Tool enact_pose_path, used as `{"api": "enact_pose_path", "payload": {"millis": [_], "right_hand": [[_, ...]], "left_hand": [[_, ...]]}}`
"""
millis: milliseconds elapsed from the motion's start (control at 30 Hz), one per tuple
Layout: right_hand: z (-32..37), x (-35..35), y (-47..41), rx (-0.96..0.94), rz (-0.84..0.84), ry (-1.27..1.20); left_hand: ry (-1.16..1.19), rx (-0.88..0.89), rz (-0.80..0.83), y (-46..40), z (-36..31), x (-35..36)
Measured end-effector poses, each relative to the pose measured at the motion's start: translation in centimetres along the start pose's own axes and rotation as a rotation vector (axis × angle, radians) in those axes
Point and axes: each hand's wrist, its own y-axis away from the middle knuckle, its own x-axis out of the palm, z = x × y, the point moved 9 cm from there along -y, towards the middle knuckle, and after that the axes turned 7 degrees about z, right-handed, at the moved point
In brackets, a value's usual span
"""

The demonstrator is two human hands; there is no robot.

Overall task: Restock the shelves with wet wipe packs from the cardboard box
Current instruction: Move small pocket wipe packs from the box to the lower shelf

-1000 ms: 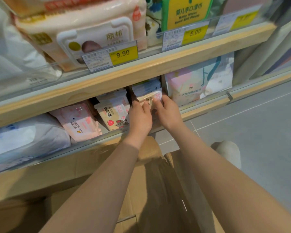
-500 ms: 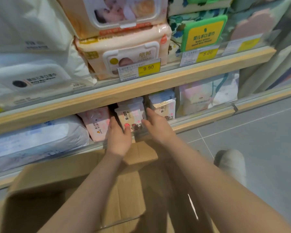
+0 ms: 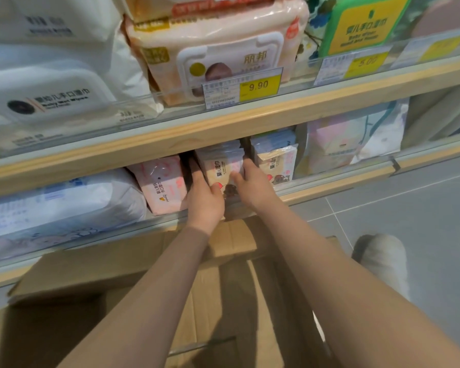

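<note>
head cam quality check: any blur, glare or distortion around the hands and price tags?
Head view: wide-angle bend bows the wooden shelf edge; the 9.90 price tag reads sharp, the 5.00 tag is washed by glare on the clear rail; left hand and right hand on the beige wipe pack are fairly crisp; the arms cast shadows into the cardboard box; left-edge packs smear.

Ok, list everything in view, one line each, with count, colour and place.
beige wipe packs: one row, lower shelf centre, between both hands
beige-and-blue packs: one row, right of those
pink pack: one, left of centre
large white packs: several, upper shelf left
peach packs: stacked, upper shelf centre
price tag: yellow, 9.90, upper rail
cardboard box: one, brown, open, below shelf
left hand: on pack row's left side
right hand: on its right side
</note>
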Motion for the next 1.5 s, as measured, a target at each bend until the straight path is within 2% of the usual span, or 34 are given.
{"api": "enact_pose_path", "payload": {"millis": [133, 300, 533, 633, 700, 767, 967, 1200, 1500], "right_hand": [[0.2, 0.3, -0.3, -0.014, 0.021, -0.040], [0.1, 0.4, -0.9, 0.013, -0.048, 0.014], [1.2, 0.2, 1.8, -0.026, -0.022, 0.081], [1.4, -0.4, 4.4, -0.053, -0.127, 0.182], [2.2, -0.4, 5.6, -0.100, -0.177, 0.161], [3.5, 0.8, 5.8, -0.128, -0.117, 0.114], [6.7, 6.8, 2.9, -0.131, 0.115, 0.149], [6.4, 8.3, -0.1, -0.022, -0.002, 0.110], [6.0, 8.8, 0.4, 0.041, 0.045, 0.075]], "left_hand": [[-0.029, 0.021, -0.030, -0.7, -0.2, -0.1], [-0.058, 0.047, -0.073, -0.7, -0.2, -0.3], [-0.044, 0.043, 0.032, 1.3, -0.2, -1.0], [-0.013, 0.095, -0.064, 4.2, 0.9, -4.3], [-0.055, 0.060, -0.162, 5.4, 3.0, -7.0], [-0.094, 0.016, -0.182, 5.4, 5.2, -8.2], [-0.064, -0.027, 0.055, 4.2, 6.3, -6.3], [-0.026, 0.014, -0.009, 3.2, 7.1, -6.5], [-0.032, 0.006, -0.008, 3.8, 6.4, -6.8]]}}
